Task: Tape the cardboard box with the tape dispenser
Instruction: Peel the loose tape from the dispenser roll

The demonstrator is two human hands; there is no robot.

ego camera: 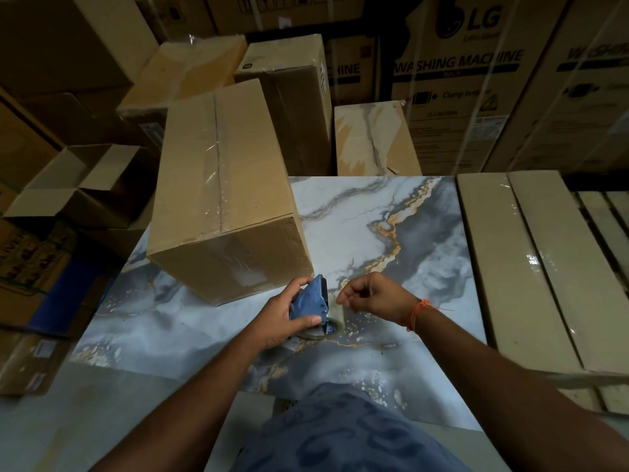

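A long brown cardboard box (pixel 221 185) lies on the marble-patterned table (pixel 374 233), its top seam and near end covered with clear tape. Just in front of its near right corner my left hand (pixel 279 318) grips a blue tape dispenser (pixel 311 301) with a roll of clear tape (pixel 335 318) under it. My right hand (pixel 371 294) is beside the dispenser, with thumb and fingers pinched on the loose end of the tape at the roll. An orange thread is tied round my right wrist.
Long flat cartons (pixel 531 267) wrapped in film lie along the table's right side. An open empty box (pixel 81 185) sits at the left. More cardboard boxes (pixel 289 97) and tall washing-machine cartons (pixel 476 80) stand behind the table.
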